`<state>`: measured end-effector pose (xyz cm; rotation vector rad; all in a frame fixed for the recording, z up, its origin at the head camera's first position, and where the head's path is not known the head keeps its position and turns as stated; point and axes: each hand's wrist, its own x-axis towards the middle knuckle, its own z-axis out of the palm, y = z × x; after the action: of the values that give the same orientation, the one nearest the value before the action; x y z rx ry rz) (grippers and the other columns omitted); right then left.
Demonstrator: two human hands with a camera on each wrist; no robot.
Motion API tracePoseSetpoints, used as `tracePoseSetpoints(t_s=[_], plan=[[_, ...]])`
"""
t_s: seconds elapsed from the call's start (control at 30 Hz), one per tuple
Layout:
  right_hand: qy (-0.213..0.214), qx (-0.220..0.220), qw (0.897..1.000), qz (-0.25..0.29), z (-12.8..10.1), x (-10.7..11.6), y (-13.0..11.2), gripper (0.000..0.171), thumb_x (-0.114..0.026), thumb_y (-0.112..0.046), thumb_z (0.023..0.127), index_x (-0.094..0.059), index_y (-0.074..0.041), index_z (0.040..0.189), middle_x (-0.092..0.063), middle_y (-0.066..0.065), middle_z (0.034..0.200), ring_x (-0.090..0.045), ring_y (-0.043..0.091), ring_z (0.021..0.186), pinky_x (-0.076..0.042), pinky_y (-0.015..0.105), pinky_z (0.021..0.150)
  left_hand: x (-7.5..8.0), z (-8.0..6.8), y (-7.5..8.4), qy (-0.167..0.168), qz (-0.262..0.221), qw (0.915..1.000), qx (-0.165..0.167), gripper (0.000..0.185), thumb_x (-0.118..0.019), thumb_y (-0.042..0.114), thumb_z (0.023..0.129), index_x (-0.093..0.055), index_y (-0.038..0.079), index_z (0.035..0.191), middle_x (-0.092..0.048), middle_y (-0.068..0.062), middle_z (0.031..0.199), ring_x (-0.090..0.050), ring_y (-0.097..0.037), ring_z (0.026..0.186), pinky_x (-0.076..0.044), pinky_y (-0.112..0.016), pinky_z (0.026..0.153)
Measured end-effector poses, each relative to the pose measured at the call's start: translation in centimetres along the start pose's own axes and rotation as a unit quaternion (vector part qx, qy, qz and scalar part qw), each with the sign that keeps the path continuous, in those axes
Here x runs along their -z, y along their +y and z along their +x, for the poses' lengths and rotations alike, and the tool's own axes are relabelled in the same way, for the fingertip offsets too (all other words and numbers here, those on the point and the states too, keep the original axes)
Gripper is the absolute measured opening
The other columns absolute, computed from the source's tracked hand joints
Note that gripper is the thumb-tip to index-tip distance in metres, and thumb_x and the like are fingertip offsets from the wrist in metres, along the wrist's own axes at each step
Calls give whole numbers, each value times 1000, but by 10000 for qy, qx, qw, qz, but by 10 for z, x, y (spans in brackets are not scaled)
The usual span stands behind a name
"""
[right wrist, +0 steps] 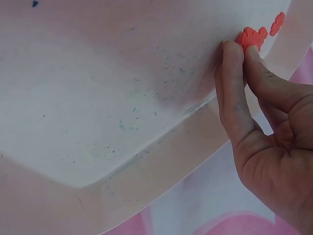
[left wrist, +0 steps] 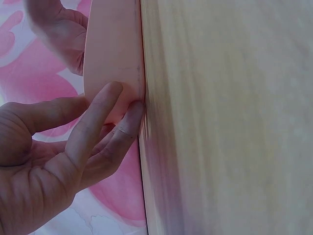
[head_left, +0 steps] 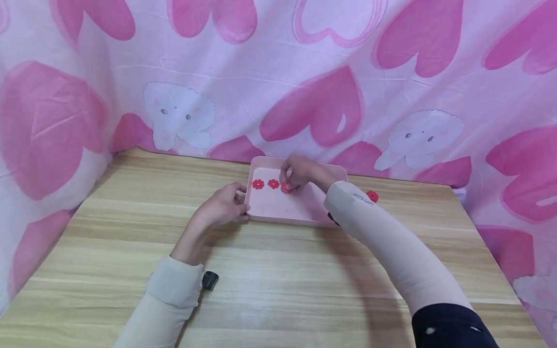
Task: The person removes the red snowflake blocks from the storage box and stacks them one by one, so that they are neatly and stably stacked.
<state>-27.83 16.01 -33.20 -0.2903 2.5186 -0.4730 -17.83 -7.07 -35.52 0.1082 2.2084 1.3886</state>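
Note:
A shallow pink tray [head_left: 287, 212] lies on the wooden table, with two red flower-shaped discs [head_left: 258, 184] [head_left: 273, 183] in a row at its left. My right hand [head_left: 298, 171] reaches into the tray and pinches a third red flower-shaped disc [head_left: 285, 188] between thumb and fingertips, just right of those two. In the right wrist view this pinched disc [right wrist: 252, 38] is partly covered by the fingers. My left hand [head_left: 224, 204] holds the tray's left end, its fingertips [left wrist: 113, 90] against the outer wall.
One more red disc [head_left: 372, 196] lies on the table [head_left: 261, 285] to the right of the tray, near my right sleeve. A pink heart-patterned cloth [head_left: 243, 96] hangs behind and along the table's sides. Small dark specks mark the tray floor.

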Motion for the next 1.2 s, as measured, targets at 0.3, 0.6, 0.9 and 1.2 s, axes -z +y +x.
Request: tracePoseSetpoints(t_s=[0.3,0.6,0.9,1.2], plan=[[-9,-83,9999,78,-7,3,3,9,-76,0,95,-76,-6,101,-70,15,113,-75,22,87,-69,29,82,0,-1,2,-18,73,10000,-5,52,-61,-3,105,-42,-5,153,-58,-28,137,-69,-32,109,-68,-36,93],[101,-20,9996,268,-21,20,26,12,-80,0,93,-73,0,103,-72,13,96,-73,18,79,-70,34,78,-1,-1,1,-10,121,9999,-34,53,-61,-2,105,-41,-6,154,-58,-28,138,-70,-31,109,-68,-35,93],[386,-6,9969,686,-45,40,54,14,-75,10,92,-67,7,103,-74,17,91,-76,20,74,-71,41,77,0,-2,1,-13,132,9999,-92,53,-60,-2,105,-40,-6,154,-58,-28,135,-69,-30,108,-68,-35,93],[522,-284,9962,640,-77,61,90,20,-75,6,95,-68,6,113,-71,20,107,-76,23,85,-71,41,81,-2,-4,0,-49,9,9999,-99,53,-59,-3,106,-39,-7,155,-60,-29,134,-73,-29,106,-68,-34,93]])
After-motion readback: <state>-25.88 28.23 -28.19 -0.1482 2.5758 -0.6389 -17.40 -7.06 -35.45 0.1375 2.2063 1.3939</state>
